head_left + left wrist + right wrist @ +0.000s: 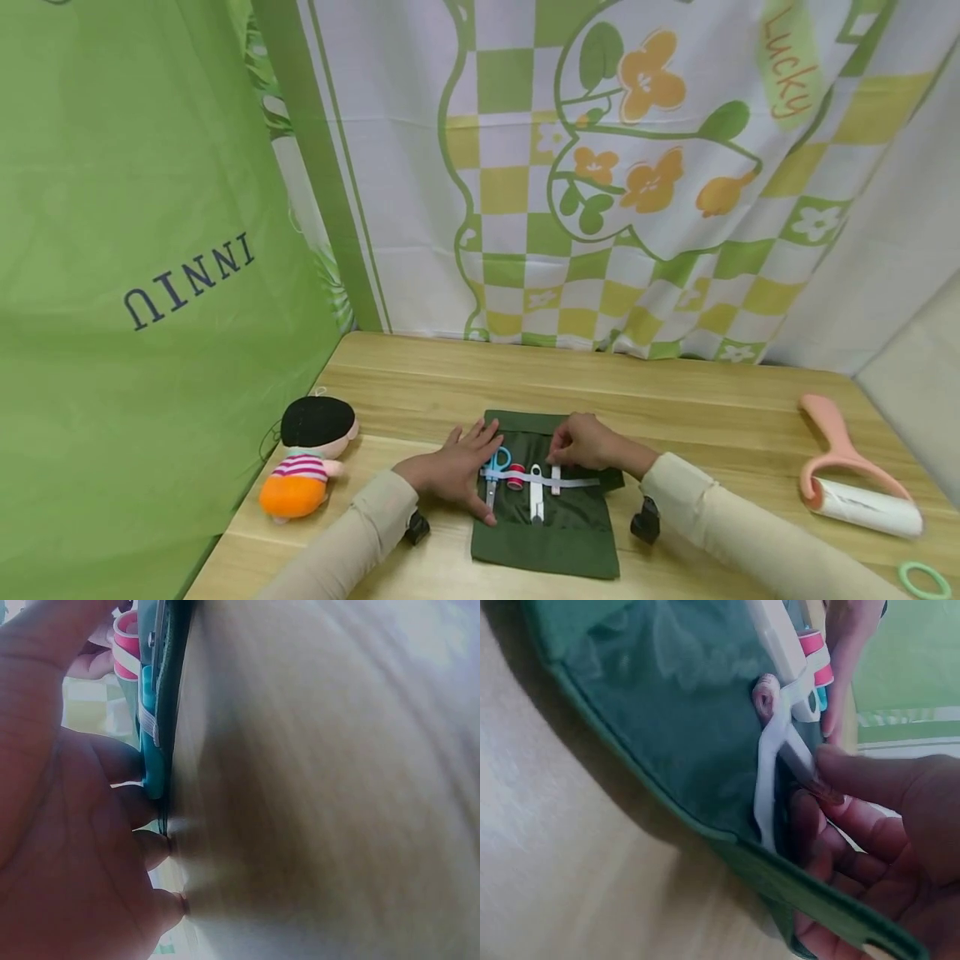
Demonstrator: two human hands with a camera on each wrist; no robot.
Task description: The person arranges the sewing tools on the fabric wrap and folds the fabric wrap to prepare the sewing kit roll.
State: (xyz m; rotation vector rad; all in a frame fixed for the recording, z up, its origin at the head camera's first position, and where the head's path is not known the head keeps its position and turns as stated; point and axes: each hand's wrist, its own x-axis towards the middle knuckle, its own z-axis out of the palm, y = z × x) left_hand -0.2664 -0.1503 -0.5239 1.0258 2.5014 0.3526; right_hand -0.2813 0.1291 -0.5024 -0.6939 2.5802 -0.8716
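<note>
A dark green fabric sewing case [540,550] lies unfolded on the table. Across it, a white elastic band [581,482] crosses blue-handled scissors [491,492], a red thread spool [516,477], a slim white tool [536,500] with a looped end and a rolled whitish tape [765,697]. My right hand [588,442] pinches the tape's far end between thumb and fingers; the roll lies at its near end. Spread over the case's left edge beside the scissors, my left hand [457,468] has its fingers extended, some touching the tabletop.
A doll [296,496] with black hair and orange bottoms lies at the table's left. On the right sit a pink-handled lint roller [862,504] and a light green ring [924,579]. Patterned curtains [510,250] hang behind the wooden table [420,375].
</note>
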